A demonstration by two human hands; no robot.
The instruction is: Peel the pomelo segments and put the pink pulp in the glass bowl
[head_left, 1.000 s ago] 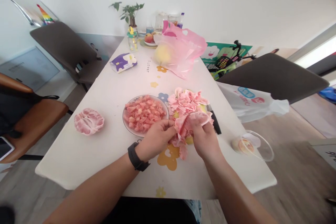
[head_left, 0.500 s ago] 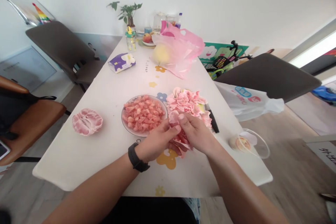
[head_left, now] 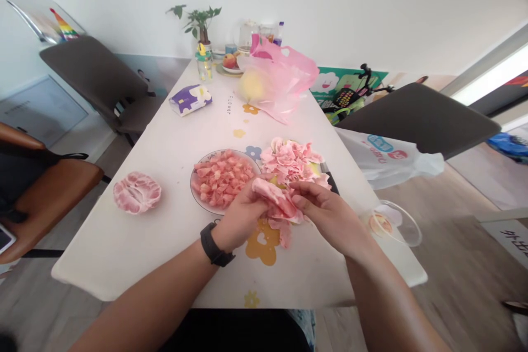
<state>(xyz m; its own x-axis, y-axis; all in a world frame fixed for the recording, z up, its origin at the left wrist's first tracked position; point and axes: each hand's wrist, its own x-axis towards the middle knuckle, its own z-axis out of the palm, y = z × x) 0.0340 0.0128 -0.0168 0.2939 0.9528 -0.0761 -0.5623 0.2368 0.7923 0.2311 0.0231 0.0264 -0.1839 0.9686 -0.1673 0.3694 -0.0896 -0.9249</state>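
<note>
Between my two hands is a pomelo segment (head_left: 275,199), pale membrane outside and red flesh showing along its opened side. My left hand (head_left: 243,215), with a black watch at the wrist, is closed on its left end. The fingers of my right hand (head_left: 324,208) pinch its right edge. Close to my left hand, a round plate (head_left: 198,204) bears many pieces of peeled pomelo flesh (head_left: 225,177). Beyond my right hand lies a heap of pink pomelo membranes (head_left: 291,159). A partly divided chunk of pomelo (head_left: 137,192) rests at the table's left.
A dark knife (head_left: 331,180) lies partly hidden beside the membranes. Farther back are a tissue pack (head_left: 190,100) and a pink plastic bag (head_left: 289,80) around a yellow fruit. A clear round container (head_left: 398,225) sits at the right table edge; a white bag (head_left: 371,159) hangs beside it.
My right hand has shifted to the right, away from my left hand. The pomelo segment has turned and more of it shows, its membrane spread apart.
</note>
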